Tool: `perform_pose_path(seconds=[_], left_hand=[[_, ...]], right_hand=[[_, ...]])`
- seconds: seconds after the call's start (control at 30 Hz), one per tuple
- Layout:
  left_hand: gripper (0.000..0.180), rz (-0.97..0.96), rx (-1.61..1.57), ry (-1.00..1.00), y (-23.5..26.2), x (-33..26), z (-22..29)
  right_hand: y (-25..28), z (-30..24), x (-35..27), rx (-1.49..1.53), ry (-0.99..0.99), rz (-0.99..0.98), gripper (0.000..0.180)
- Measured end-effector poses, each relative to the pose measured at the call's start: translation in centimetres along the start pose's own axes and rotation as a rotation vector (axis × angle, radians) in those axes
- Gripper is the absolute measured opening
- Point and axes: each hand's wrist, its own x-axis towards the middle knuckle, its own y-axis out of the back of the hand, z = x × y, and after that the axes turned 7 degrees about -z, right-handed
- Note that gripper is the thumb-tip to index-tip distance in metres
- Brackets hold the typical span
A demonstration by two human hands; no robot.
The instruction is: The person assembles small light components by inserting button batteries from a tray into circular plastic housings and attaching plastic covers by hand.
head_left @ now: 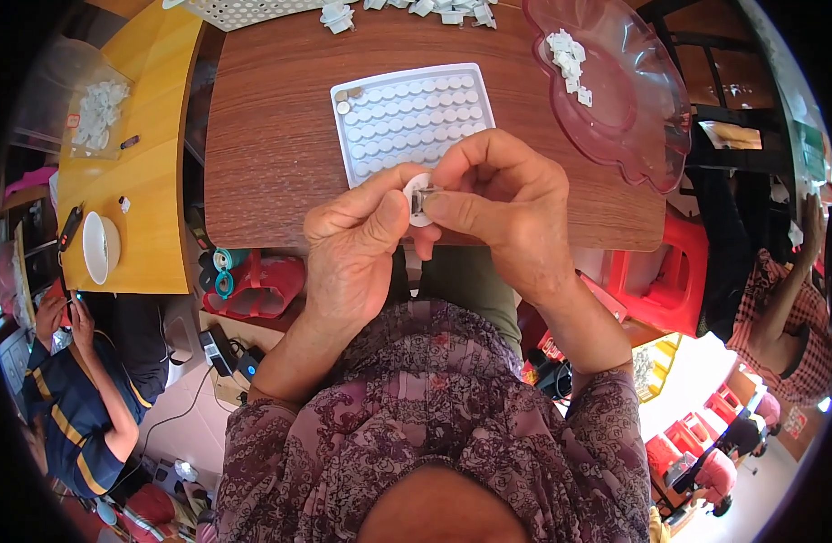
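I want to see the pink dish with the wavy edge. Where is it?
In the head view, the pink dish sits at the upper right on the brown table, right of the white tray, with small white pieces inside it.

Two hands, the left hand point(357, 240) and the right hand point(502, 195), met at one small white disc point(417, 201). One white grid tray point(411, 119), one pink scalloped dish point(628, 100) and one white bowl point(100, 246) were there. The discs in the tray were too many and too small to count.
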Motion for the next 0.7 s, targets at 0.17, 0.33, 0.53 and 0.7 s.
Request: perform_pose_path(seconds=[0.17,0.33,0.53,0.7], left_hand=[[0.038,-0.019,0.026,-0.01,0.0,0.0,0.0],[0.039,0.029,-0.022,0.022,0.2,0.2,0.0],[0.04,0.001,-0.063,0.049,0.6,0.5,0.2],[0.042,-0.019,0.018,0.019,0.7,0.1,-0.3]], right_hand=[[0.2,0.0,0.0,0.042,-0.09,0.009,0.012],[0.2,0.3,0.3,-0.029,-0.081,0.05,0.011],[-0.1,0.5,0.2,-0.157,0.031,0.019,0.013],[0.2,0.5,0.0,-0.071,-0.106,0.02,0.013]])
